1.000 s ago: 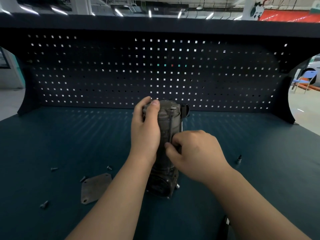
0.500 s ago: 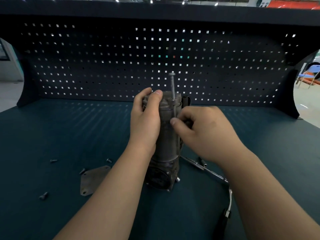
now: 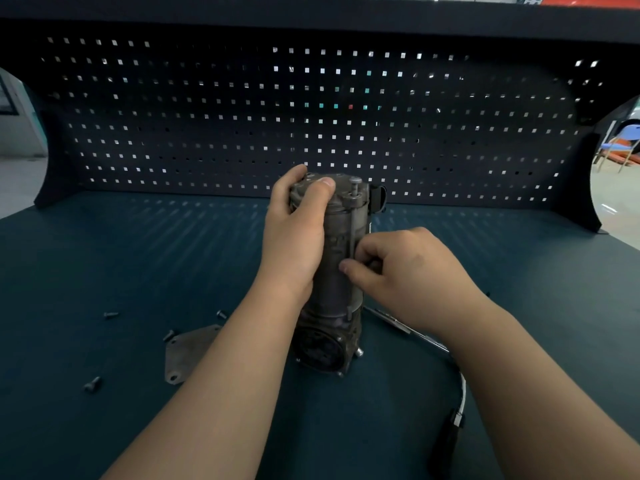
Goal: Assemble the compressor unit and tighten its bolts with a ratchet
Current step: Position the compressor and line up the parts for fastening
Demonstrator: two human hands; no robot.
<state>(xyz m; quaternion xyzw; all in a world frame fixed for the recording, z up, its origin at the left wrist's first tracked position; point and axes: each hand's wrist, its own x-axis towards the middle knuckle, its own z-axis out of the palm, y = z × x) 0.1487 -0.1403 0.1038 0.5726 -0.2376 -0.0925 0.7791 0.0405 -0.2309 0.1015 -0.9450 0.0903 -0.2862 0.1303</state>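
A grey, grimy compressor unit [image 3: 332, 306] stands upright at the middle of the dark bench. My left hand [image 3: 294, 233] wraps its upper left side, thumb over the top cap. A long bolt [image 3: 352, 216] runs down the unit's right side, its head just above the cap. My right hand [image 3: 401, 271] pinches the bolt's shaft halfway down the body. The ratchet [image 3: 446, 434] lies on the bench at the lower right, its black handle nearest me and its shaft partly hidden by my right arm.
A flat metal cover plate [image 3: 183, 355] lies left of the unit. Several loose short bolts [image 3: 92, 383] are scattered at the left. A thin rod [image 3: 391, 320] lies right of the unit's base. The pegboard [image 3: 311, 116] closes the back.
Half a second ago the long bolt stuck high above the cap; it has slid down into the unit, and my right hand has gone down with it. The left hand has stayed put.
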